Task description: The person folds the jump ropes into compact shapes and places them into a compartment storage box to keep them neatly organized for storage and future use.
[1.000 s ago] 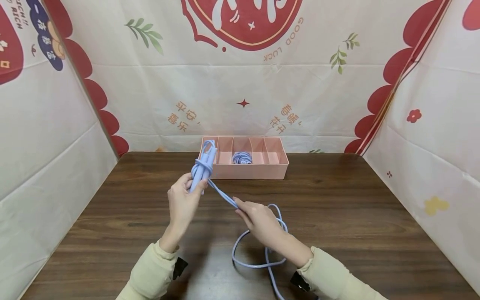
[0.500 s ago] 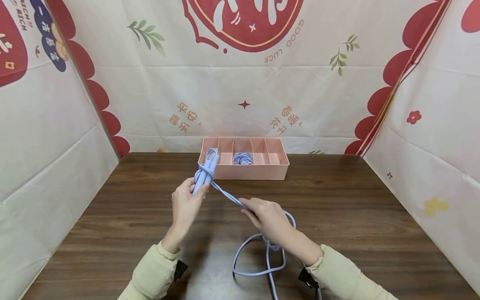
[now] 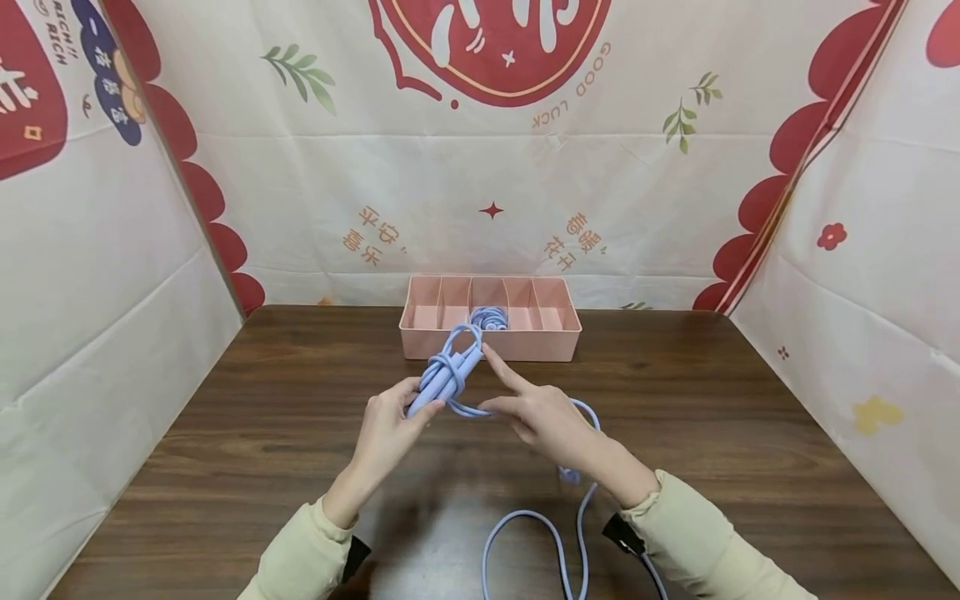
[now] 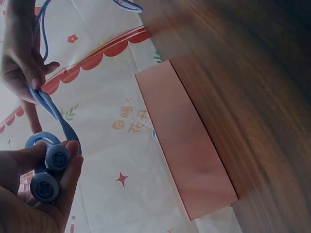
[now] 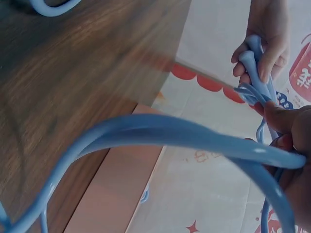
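My left hand (image 3: 390, 425) grips the two handles of a light blue jump rope (image 3: 438, 387), side by side and tilted up to the right. Cord is wound round their middle, with a loop standing above the top. In the left wrist view the round handle ends (image 4: 58, 158) face the camera between thumb and fingers. My right hand (image 3: 543, 417) holds the doubled cord leading off the handles. Its index finger stretches to the handle tops. Loose cord trails under the right forearm onto the table, and a thick bend of it (image 5: 160, 128) crosses the right wrist view.
A pink box (image 3: 487, 345) with several compartments stands at the table's back edge. A coiled blue cord (image 3: 489, 317) sits in its middle compartment. Printed cloth (image 3: 420, 175) encloses the back and sides of the brown wooden table (image 3: 300, 400).
The handles have moved right and down, tilting further right. My right hand has gone from pulling the cord out straight to reaching its index finger to the handle tops. The trailing cord has shifted.
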The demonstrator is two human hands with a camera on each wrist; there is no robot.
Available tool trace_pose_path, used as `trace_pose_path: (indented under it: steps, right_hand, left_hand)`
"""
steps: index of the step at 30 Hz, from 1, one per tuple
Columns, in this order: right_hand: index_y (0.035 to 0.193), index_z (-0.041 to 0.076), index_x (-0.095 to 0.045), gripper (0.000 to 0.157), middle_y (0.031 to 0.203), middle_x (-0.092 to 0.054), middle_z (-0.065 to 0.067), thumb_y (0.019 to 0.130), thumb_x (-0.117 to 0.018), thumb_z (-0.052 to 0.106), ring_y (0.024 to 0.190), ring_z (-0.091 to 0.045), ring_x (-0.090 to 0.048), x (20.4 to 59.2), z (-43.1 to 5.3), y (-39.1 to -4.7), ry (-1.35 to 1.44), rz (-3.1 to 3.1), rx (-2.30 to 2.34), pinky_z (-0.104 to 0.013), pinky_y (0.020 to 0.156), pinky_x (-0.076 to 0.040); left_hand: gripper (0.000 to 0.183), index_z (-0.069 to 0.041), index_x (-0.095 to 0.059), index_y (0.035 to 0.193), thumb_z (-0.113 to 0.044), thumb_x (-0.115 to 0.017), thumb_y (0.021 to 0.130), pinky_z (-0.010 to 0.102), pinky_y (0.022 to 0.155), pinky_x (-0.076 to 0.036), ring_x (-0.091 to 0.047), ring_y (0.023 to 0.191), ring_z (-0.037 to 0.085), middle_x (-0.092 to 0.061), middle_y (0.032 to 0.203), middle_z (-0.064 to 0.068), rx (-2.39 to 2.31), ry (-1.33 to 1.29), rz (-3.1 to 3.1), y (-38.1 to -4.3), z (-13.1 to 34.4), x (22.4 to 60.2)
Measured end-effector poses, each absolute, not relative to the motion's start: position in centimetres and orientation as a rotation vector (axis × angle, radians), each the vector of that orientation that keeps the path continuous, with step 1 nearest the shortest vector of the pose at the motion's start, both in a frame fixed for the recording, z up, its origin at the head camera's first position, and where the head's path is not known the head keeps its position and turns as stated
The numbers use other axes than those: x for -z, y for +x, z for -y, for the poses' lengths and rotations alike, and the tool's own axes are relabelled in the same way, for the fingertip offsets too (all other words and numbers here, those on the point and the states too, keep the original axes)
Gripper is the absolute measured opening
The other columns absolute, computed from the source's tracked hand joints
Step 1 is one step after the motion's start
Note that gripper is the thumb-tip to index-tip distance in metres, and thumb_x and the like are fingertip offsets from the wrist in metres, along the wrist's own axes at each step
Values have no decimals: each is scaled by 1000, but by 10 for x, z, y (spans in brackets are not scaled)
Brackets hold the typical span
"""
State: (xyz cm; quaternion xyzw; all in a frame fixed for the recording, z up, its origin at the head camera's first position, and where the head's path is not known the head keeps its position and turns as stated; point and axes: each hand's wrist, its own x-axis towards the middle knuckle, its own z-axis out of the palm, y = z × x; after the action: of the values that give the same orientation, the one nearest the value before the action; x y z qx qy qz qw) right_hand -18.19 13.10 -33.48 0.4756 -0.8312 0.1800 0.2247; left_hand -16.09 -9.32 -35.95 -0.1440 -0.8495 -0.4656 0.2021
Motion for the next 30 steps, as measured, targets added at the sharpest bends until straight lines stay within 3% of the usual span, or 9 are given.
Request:
trace_pose_path:
  steps: [10, 15, 23, 30]
  right_hand:
    - [94, 11, -70, 21, 141, -34, -18, 74, -72, 5, 47, -4, -45, 344, -125, -178, 1252, 2264, -421, -16, 47, -40]
    - [91, 10, -70, 20, 138, -38, -20, 72, -73, 4, 45, -4, -41, 351, -120, -178, 1142, 2216, -400, -15, 43, -36]
    - [92, 9, -69, 21, 136, -41, -18, 72, -73, 2, 42, -5, -36, 358, -117, -177, 1019, 2205, -273, -17, 40, -33]
    - [91, 6, -66, 22, 135, -43, -16, 73, -67, -5, 41, -6, -32, 363, -115, -176, 964, 2174, -112, -19, 38, -32]
  left_hand:
    - [23, 3, -62, 94, -10, -70, 78, 21, 51, -43, -59, 60, 9, -69, 74, 11, 1381, -425, 2435, -162, 86, 364]
    - [24, 7, -61, 97, -8, -69, 78, 21, 53, -47, -63, 66, 12, -68, 81, 17, 1593, -386, 2412, -164, 79, 368]
    - [32, 14, -56, 105, -3, -66, 80, 26, 62, -52, -65, 79, 27, -65, 90, 25, 1823, -390, 2379, -162, 71, 368]
    - [32, 16, -51, 111, -2, -58, 85, 25, 64, -51, -65, 81, 28, -64, 95, 27, 1886, -448, 2442, -164, 69, 367]
